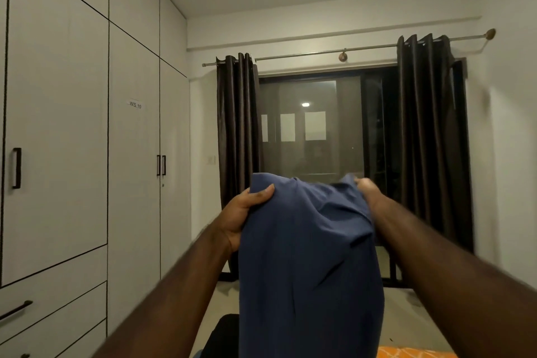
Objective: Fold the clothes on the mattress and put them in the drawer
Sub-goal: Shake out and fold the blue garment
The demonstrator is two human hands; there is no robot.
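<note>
Low at centre frame, I held the garment (308,256) up before the window (311,125), left hand (241,213) and right hand (370,193) each clamped on a top corner, well apart, I judged so it would hang flat for folding. Drawers (52,302) sat at lower left.
</note>
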